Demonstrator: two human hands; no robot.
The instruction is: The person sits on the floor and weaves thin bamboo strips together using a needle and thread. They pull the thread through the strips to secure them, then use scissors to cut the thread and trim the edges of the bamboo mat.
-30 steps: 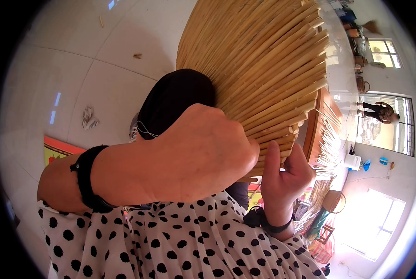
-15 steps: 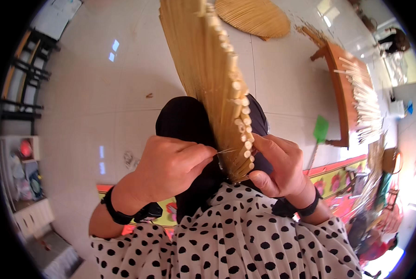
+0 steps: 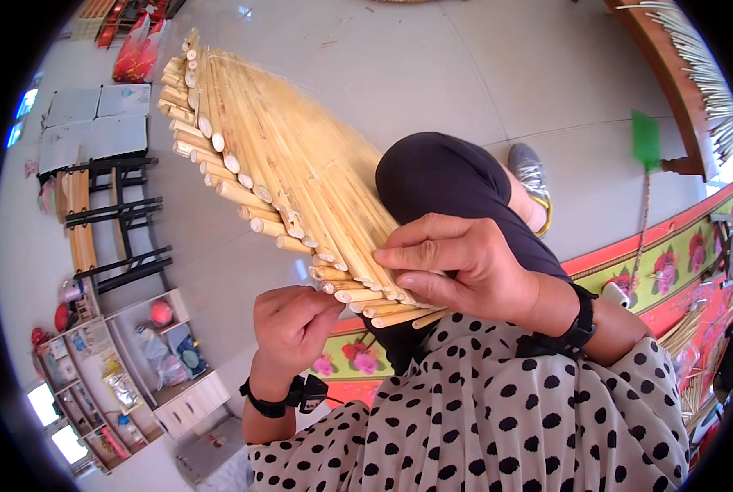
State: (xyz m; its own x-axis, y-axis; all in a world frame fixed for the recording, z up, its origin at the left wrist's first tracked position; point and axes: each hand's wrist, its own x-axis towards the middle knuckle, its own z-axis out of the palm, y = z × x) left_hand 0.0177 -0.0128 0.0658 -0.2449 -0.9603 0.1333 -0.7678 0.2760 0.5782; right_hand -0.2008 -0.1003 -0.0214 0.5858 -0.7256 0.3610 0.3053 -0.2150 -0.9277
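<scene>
- The stalk panel (image 3: 288,156) I am working on runs from the middle of my view out toward 11 and 10 o'clock, tilted, its near end at my polka-dot blouse (image 3: 497,410).
- Its pale cut stalk ends (image 3: 261,193) make an uneven, stepped edge facing 9 o'clock.
- My left hand (image 3: 297,324), at 7 o'clock, is curled with its fingertips at that edge; I cannot tell whether they pinch anything, as the grip is hidden.
- My right hand (image 3: 392,271) reaches in from 3 o'clock, thumb and forefinger bent toward each other, tips at the panel's upper face; I cannot tell if anything fine is caught between them.
- A black band circles each wrist.
- My dark-trousered knee (image 3: 432,176) is just beside the panel at 1 o'clock, my grey lace-up shoe (image 3: 528,168) beyond it at 2.
- Farther toward 2 o'clock, a green fly swatter (image 3: 646,139) stands near a brown wooden table (image 3: 657,33) bearing loose pale stalks (image 3: 702,66).
</scene>
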